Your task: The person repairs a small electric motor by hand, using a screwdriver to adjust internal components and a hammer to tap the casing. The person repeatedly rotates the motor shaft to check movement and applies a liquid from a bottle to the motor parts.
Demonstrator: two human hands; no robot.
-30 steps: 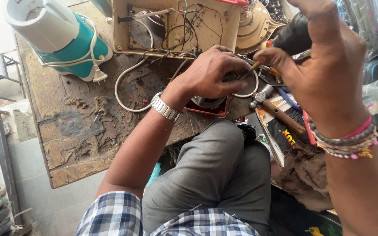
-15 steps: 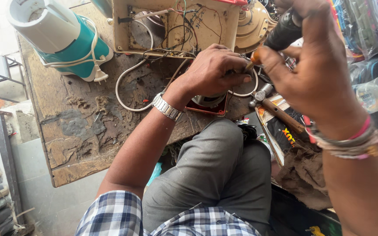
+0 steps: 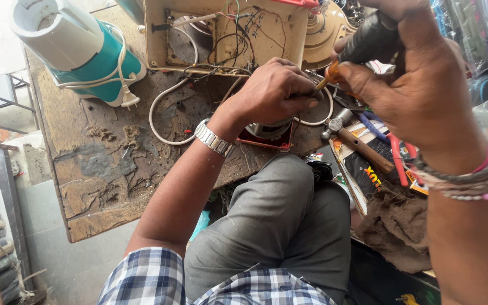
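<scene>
Worn workbench (image 3: pixel 103 169) — blender (image 3: pixel 74 48), hammer (image 3: pixel 357 141) flank both hands

Teal-and-white blender (image 3: pixel 77 51) on the worn wooden bench (image 3: pixel 108 169); hammer (image 3: pixel 357 141) beside red-handled pliers (image 3: pixel 397 158).

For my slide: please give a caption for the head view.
Left hand steadies a motor part; right hand holds a screwdriver.

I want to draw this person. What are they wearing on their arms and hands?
The left hand has a silver metal watch on its wrist. The right hand has beaded bracelets, pink among them. Both forearms are bare; a blue-and-white checked shirt shows lower down.
</scene>
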